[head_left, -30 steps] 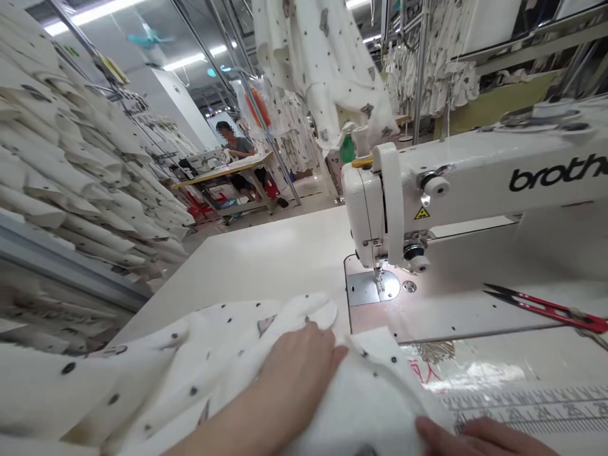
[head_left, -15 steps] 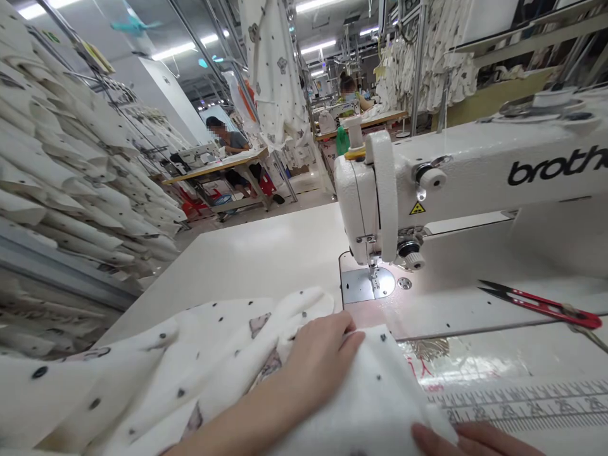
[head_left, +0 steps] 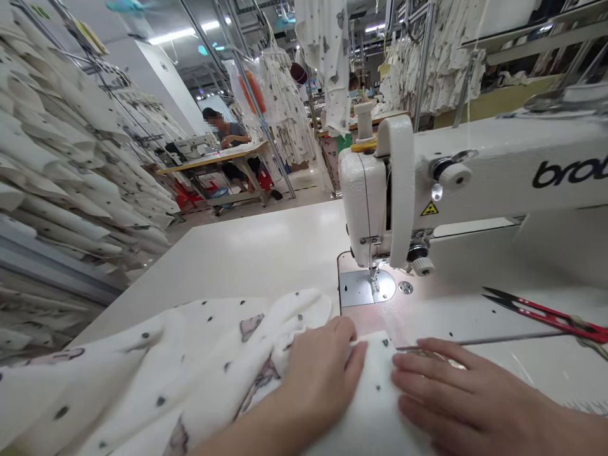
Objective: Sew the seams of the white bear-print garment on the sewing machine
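A white fabric with dark dots and small animal prints (head_left: 156, 354) lies bunched in front of me, its folded edge short of the needle plate (head_left: 363, 288). My left hand (head_left: 320, 373) sits on the fabric and closes over a fold. My right hand (head_left: 465, 392) lies flat with its fingers spread, fingertips at the fabric's right edge. Both hands are a short way in front of the presser foot (head_left: 375, 278) of the white Brother sewing machine (head_left: 479, 171). No fabric is under the foot.
Red-handled thread snips (head_left: 551, 320) lie on the white sewing table (head_left: 266, 253) to the right. Racks of stacked white garments (head_left: 71, 139) rise on the left. Further off, a co-worker (head_left: 223, 130) sits at another sewing machine among hanging garments.
My right hand has slid forward from the bottom edge onto the table beside the fabric. My left hand has shifted slightly. The view has turned a little, moving the machine rightward.
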`<state>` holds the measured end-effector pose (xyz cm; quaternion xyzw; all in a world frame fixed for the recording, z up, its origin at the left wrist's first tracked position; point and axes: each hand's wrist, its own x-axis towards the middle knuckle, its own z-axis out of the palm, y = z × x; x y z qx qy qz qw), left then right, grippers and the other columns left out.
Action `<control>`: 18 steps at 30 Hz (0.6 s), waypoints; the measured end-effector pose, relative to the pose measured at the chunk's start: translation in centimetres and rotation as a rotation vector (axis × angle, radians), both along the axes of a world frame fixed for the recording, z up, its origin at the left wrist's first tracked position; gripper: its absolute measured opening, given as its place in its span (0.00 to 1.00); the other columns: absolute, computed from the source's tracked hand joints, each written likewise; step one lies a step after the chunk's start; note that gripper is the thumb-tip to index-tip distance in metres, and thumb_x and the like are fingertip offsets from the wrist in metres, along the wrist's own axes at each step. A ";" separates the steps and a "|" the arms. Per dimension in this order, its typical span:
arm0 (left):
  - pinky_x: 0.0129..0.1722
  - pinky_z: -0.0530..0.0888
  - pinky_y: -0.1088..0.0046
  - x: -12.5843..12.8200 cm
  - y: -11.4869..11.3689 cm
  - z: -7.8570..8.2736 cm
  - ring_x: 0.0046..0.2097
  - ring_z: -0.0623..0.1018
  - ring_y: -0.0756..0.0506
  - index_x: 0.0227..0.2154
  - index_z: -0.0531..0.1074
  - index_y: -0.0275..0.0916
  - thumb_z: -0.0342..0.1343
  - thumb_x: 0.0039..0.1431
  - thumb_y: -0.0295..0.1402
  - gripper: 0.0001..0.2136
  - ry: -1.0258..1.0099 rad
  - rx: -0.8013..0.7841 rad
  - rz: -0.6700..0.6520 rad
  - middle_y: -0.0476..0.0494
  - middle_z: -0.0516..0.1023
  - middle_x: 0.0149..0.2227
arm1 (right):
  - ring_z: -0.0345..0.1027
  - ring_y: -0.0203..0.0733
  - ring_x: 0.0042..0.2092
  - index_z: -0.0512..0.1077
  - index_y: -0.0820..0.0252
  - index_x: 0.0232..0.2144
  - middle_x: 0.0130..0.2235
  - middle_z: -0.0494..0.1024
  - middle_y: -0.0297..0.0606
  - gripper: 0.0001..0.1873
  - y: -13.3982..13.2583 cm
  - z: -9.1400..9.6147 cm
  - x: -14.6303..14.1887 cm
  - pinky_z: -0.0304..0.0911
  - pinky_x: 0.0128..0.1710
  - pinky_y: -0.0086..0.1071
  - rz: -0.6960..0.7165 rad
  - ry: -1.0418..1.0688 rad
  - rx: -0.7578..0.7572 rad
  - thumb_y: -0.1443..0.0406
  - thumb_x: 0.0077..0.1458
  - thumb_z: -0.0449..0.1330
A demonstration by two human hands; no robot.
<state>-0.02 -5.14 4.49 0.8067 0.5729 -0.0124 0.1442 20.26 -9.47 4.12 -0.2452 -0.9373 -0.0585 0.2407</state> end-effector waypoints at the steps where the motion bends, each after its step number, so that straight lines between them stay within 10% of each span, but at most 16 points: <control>1: 0.28 0.60 0.68 0.0 0.0 -0.1 0.30 0.70 0.43 0.29 0.63 0.40 0.40 0.57 0.35 0.09 0.019 0.006 -0.011 0.47 0.71 0.31 | 0.65 0.37 0.46 0.71 0.59 0.37 0.38 0.76 0.34 0.16 0.4 -0.2 -0.3 0.57 0.51 0.32 -0.004 0.003 -0.016 0.72 0.57 0.44; 11: 0.37 0.61 0.61 -0.6 1.0 -1.3 0.36 0.66 0.41 0.31 0.64 0.37 0.43 0.54 0.32 0.06 -0.019 0.173 -0.092 0.40 0.67 0.35 | 0.67 0.40 0.42 0.71 0.59 0.37 0.35 0.75 0.41 0.14 2.1 -3.9 -1.4 0.62 0.44 0.33 -0.110 -0.012 -0.028 0.61 0.58 0.47; 18: 0.30 0.62 0.66 -0.1 1.1 -0.9 0.31 0.68 0.43 0.28 0.64 0.39 0.45 0.54 0.35 0.06 0.054 -0.068 -0.065 0.44 0.69 0.29 | 0.68 0.36 0.41 0.71 0.58 0.35 0.34 0.76 0.37 0.16 2.5 -3.4 -1.4 0.60 0.46 0.30 -0.037 0.112 -0.051 0.67 0.60 0.42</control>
